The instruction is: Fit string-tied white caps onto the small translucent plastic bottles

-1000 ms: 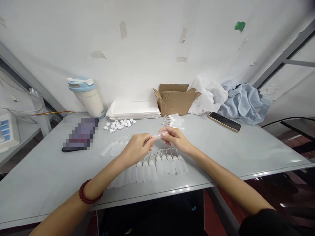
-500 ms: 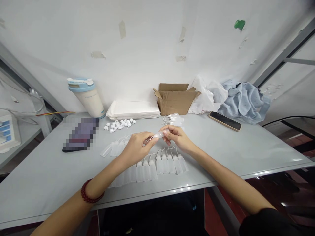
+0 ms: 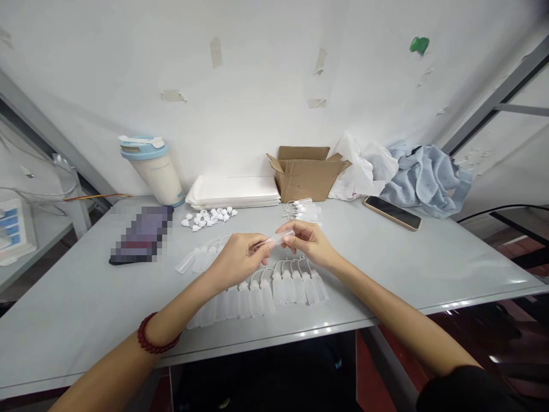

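Note:
A small translucent plastic bottle (image 3: pixel 283 235) is held between both hands above the table, lying nearly level. My left hand (image 3: pixel 240 257) pinches its left end, where the neck is hidden by the fingers. My right hand (image 3: pixel 315 245) has thumb and fingers closed on the body of the same bottle. Below the hands lies a row of similar bottles (image 3: pixel 257 300) with thin white tubes curving from their tops. More such bottles (image 3: pixel 201 260) lie to the left, partly covered by my left hand. A pile of small white caps (image 3: pixel 210 217) sits farther back.
Along the wall stand a tumbler (image 3: pixel 156 171), a stack of white trays (image 3: pixel 235 191), an open cardboard box (image 3: pixel 306 177), a plastic bag (image 3: pixel 360 166) and blue cloth (image 3: pixel 429 177). Several bottles (image 3: pixel 309 213) lie before the box. A phone (image 3: pixel 392 213) rests right, a blurred dark item (image 3: pixel 143 234) left.
My left fingers have shifted slightly on the bottle's left end, the thumb turning downward. My right fingers have moved a little along the body. The things on the table stay in place.

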A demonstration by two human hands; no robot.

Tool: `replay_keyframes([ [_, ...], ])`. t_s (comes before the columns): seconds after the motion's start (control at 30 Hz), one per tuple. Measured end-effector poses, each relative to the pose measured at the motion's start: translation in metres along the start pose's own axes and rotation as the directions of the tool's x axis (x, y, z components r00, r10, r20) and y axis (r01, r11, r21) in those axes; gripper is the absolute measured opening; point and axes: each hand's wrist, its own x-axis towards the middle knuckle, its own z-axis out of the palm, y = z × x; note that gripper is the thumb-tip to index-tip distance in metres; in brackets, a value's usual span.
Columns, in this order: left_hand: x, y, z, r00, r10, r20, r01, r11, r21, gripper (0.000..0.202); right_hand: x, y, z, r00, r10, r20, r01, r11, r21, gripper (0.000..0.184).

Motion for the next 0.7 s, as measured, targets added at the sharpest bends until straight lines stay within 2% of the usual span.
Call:
replay_keyframes([
  [0.17, -0.002, -0.001, 0.001, 0.976, 0.215, -0.037, -0.199, 0.947, 0.252, 0.032, -0.002, -0.003, 0.001, 1.0, 0.0, -0.028, 0.0, 1.0, -0.018, 0.025],
  [0.3, -0.002, -0.01, 0.005, 0.907, 0.419, -0.052, -0.345, 0.807, 0.479, 0.03, -0.002, -0.002, 0.002, 0.999, 0.027, -0.035, -0.027, 1.0, 0.01, 0.026],
  [0.4, -0.001, -0.016, 0.007, 0.853, 0.522, -0.026, -0.397, 0.679, 0.618, 0.029, -0.001, -0.001, 0.003, 0.998, 0.052, -0.043, -0.05, 0.997, 0.054, 0.027],
  [0.5, -0.001, -0.018, 0.009, 0.819, 0.573, 0.018, -0.406, 0.557, 0.724, 0.031, 0.0, -0.002, 0.006, 0.996, 0.073, -0.05, -0.068, 0.993, 0.097, 0.028],
  [0.57, 0.0, -0.019, 0.009, 0.81, 0.586, 0.033, -0.397, 0.506, 0.765, 0.032, 0.0, -0.002, 0.007, 0.995, 0.083, -0.052, -0.077, 0.991, 0.113, 0.028],
  [0.63, 0.0, -0.02, 0.01, 0.817, 0.576, 0.033, -0.386, 0.504, 0.773, 0.032, 0.0, -0.002, 0.008, 0.994, 0.094, -0.05, -0.088, 0.99, 0.114, 0.029],
  [0.7, 0.001, -0.021, 0.01, 0.84, 0.543, 0.016, -0.37, 0.55, 0.749, 0.029, 0.001, -0.001, 0.008, 0.994, 0.1, -0.051, -0.094, 0.99, 0.101, 0.031],
])
